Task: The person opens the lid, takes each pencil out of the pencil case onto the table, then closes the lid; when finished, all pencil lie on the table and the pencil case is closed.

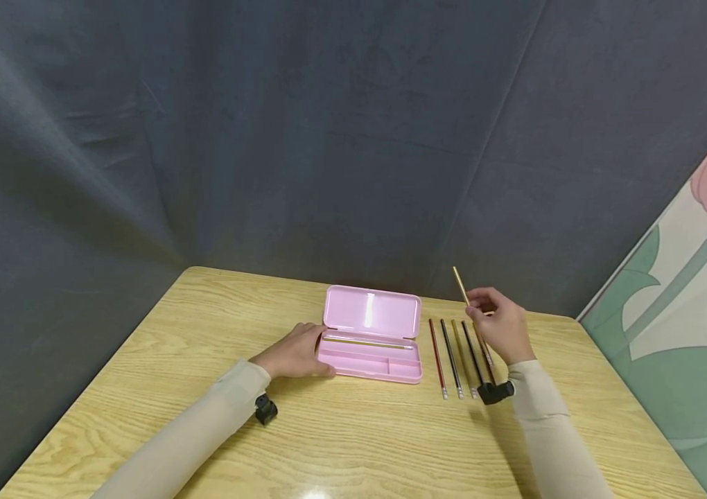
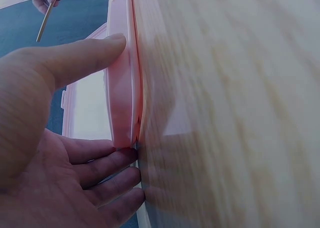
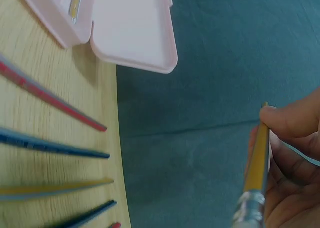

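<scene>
A pink pencil case (image 1: 369,374) lies with its lid (image 1: 372,312) raised; one yellow pencil (image 1: 366,342) rests in its long rear compartment. My left hand (image 1: 296,352) holds the case's left end, the thumb (image 2: 90,58) along the front wall and the fingertips (image 2: 131,175) at the end. Above the table to the right, my right hand (image 1: 503,326) pinches a yellow pencil (image 3: 257,163) between thumb and fingers. This pencil tilts, its metal ferrule (image 3: 250,205) turned back toward the wrist. Beneath that hand, a dark red pencil (image 1: 489,364) is partly covered.
Between case and right hand, a red pencil (image 1: 437,357), a dark pencil (image 1: 451,357), a yellow pencil (image 1: 461,346) and another dark pencil (image 1: 470,343) lie side by side, erasers toward me. A dark curtain (image 1: 328,138) hangs behind the wooden table (image 1: 341,443).
</scene>
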Demonstrator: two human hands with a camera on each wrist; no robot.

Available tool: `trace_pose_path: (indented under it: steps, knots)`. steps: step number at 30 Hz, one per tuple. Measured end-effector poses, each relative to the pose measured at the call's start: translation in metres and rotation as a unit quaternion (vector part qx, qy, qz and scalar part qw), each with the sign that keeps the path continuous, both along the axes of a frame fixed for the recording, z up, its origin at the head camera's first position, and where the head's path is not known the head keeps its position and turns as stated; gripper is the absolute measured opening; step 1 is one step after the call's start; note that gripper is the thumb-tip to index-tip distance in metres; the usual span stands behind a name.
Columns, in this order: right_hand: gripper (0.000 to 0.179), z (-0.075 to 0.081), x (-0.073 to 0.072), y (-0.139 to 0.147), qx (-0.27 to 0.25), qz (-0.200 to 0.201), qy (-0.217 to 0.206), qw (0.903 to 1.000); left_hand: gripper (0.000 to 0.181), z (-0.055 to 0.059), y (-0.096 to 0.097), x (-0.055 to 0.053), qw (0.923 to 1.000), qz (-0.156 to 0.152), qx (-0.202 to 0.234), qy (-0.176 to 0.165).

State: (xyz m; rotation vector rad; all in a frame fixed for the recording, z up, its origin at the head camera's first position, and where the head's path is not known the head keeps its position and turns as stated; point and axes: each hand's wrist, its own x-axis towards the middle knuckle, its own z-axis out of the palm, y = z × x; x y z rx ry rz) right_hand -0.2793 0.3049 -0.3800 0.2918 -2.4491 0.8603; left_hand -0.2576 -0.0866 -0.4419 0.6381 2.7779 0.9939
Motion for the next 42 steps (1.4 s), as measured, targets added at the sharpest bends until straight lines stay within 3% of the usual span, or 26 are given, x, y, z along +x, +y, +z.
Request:
trace_pose_path:
  steps: [19, 30, 36, 42]
  knots:
    - [0.020, -0.009, 0.012, 0.043, 0.020, -0.053, -0.032, 0.9979, 0.082, 0.004, 0.000, 0.002, 1.0000, -0.004, 0.003, -0.004]
    - [0.020, -0.014, 0.022, 0.071, 0.042, -0.087, -0.040, 0.9945, 0.083, 0.000, -0.001, 0.001, 1.0000, 0.000, -0.005, -0.006]
    - [0.019, -0.024, 0.019, 0.082, 0.041, -0.080, -0.044, 0.9950, 0.083, 0.001, -0.001, 0.001, 1.0000, 0.001, 0.001, -0.007]
    - [0.022, -0.045, 0.011, 0.088, 0.067, -0.082, -0.104, 0.9890, 0.084, 0.001, -0.001, 0.001, 1.0000, -0.002, 0.000, -0.006]
